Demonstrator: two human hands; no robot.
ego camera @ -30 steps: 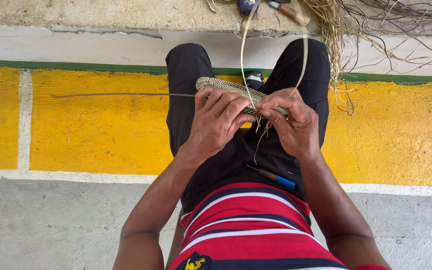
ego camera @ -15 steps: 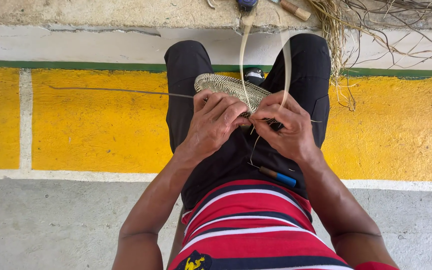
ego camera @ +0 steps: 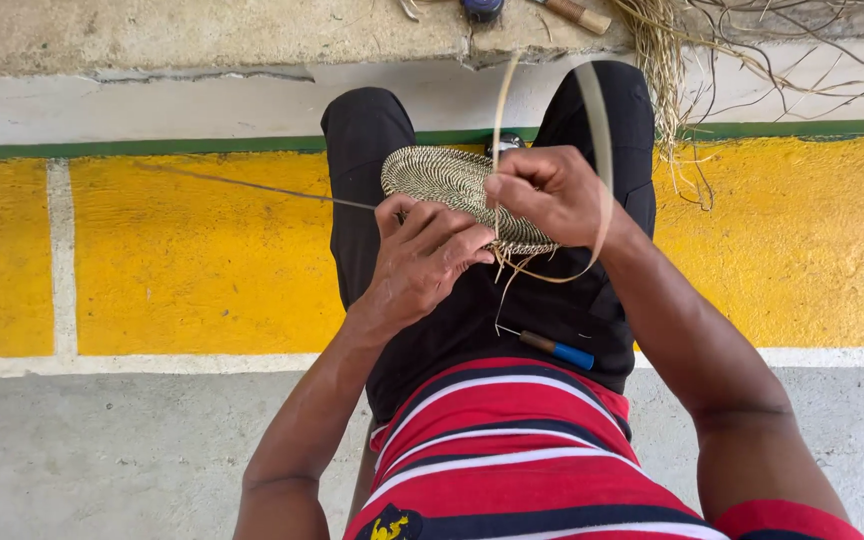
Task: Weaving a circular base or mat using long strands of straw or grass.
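Woven disc (ego camera: pixel 447 180), an oval coiled mat of pale and dark fibre, rests on my lap across the black shorts (ego camera: pixel 362 180), and I judge the step in hand to be stitching another round onto its near edge. My left hand (ego camera: pixel 422 262) lies just below and to the left of that edge, fingers curled over the rim and pinching it; the disc spreads away from this grip toward my knees. My right hand (ego camera: pixel 550 195) sits against the right side of the disc, closed around a flat pale strand (ego camera: pixel 600 130) that loops up and away from the fist, then curves back down under it to the loose ends hanging from the rim between my two hands. Both hands are clamped tight, the left on the disc, the right on the strand.

As I read it, the next move calls for drawing that loop snug through the coil while the left keeps the rim from twisting; whether a needle is in the right fingers I cannot tell. A thin stiff fibre (ego camera: pixel 252 187) runs leftward from the left grip over the yellow painted band (ego camera: pixel 202 260). Below both hands, on the shorts, lies a small tool with a blue handle (ego camera: pixel 559 350). Beyond the disc, past my knees, a bundle of raw straw (ego camera: pixel 672 50) lies on the concrete ledge (ego camera: pixel 202 35).
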